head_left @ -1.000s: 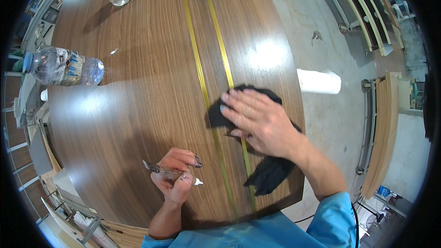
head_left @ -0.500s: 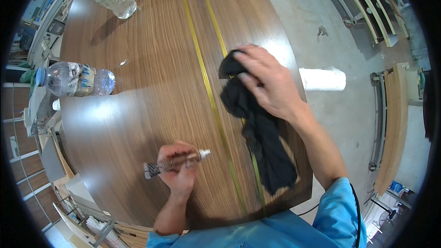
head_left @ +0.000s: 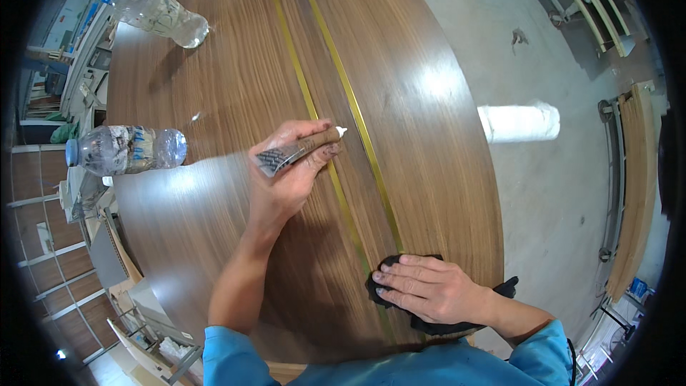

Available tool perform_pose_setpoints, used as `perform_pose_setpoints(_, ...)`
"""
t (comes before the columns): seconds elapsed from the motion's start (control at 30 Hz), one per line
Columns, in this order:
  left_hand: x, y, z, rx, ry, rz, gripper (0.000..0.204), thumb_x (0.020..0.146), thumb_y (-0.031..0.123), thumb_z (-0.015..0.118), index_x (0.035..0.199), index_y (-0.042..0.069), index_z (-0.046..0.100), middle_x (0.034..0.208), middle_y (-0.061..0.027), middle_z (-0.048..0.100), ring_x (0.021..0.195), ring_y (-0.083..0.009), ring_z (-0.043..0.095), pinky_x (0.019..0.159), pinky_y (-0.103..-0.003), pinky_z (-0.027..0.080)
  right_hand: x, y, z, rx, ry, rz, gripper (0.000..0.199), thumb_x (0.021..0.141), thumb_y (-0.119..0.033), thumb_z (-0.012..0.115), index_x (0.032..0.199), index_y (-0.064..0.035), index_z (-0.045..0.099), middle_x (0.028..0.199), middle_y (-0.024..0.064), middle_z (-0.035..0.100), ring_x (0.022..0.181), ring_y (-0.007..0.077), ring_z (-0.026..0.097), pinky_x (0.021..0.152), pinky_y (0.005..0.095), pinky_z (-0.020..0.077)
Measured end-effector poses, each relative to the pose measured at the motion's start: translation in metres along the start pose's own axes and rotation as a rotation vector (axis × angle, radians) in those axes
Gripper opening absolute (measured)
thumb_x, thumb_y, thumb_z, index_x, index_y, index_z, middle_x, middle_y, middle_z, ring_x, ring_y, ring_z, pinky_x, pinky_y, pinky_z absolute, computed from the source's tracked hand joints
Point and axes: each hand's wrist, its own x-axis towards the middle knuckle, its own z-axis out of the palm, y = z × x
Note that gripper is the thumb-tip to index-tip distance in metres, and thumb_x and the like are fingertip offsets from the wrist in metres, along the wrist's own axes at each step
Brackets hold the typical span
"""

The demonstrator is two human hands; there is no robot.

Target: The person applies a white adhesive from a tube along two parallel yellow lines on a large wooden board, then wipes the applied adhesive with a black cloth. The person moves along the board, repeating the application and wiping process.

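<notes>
A wood-grain panel (head_left: 186,229) lies in front of me, with a left gold strip (head_left: 298,82) and a right gold strip (head_left: 355,114) running lengthwise. My left hand (head_left: 286,186) grips a squeeze tube (head_left: 304,146); its white nozzle points up and right, close to the right strip. Whether the tip touches the surface I cannot tell. At the panel's near end, my right hand (head_left: 443,292) presses a bunched black cloth (head_left: 382,293) down over the strips. Part of that cloth trails past the panel's right edge.
At the left of the panel are two clear plastic bottles: a far one (head_left: 157,14) and a nearer one (head_left: 128,150). Beyond the right edge, a white roll (head_left: 522,123) shows over the concrete floor. Stacked boards (head_left: 629,186) stand farther right.
My right hand has come down along the strips toward me with the cloth. My left hand has moved up and right with the tube, its nozzle now nearer the right strip.
</notes>
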Motion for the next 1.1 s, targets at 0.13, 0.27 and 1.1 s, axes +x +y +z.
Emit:
perform_pose_setpoints(0.13,-0.009,-0.009,0.01,-0.061,0.012,-0.089,0.021,0.091,-0.003,0.08,0.111,-0.003,0.074,0.109,-0.0121,0.077,0.102,-0.0163,0.073,0.086,-0.03,0.062,0.001,0.0,0.008,0.044,0.069,0.102,0.027,0.094,-0.013,0.069,0.119,-0.0071,0.078,0.133,0.0084,0.072,0.13,0.0221,0.065,0.117,0.0391,0.0482)
perform_pose_setpoints(0.27,-0.013,-0.008,0.016,-0.099,0.004,-0.143,0.016,0.09,-0.002,0.081,0.105,-0.004,0.075,0.105,-0.0114,0.077,0.101,-0.0165,0.073,0.088,-0.031,0.06,0.005,-0.001,0.01,0.085,0.156,0.135,0.028,0.091,-0.012,0.072,0.118,-0.0058,0.078,0.132,0.0098,0.073,0.128,0.0234,0.066,0.115,0.04,0.0495)
perform_pose_setpoints(1.1,-0.008,0.002,0.026,0.127,-0.026,-0.088,0.01,0.094,0.003,0.079,0.097,-0.004,0.073,0.088,-0.0067,0.074,0.083,-0.0119,0.069,0.075,-0.027,0.055,0.006,0.005,0.005,0.206,0.201,0.133,0.028,0.086,-0.009,0.075,0.112,-0.0014,0.078,0.126,0.0136,0.073,0.124,0.0269,0.067,0.115,0.0441,0.0492)
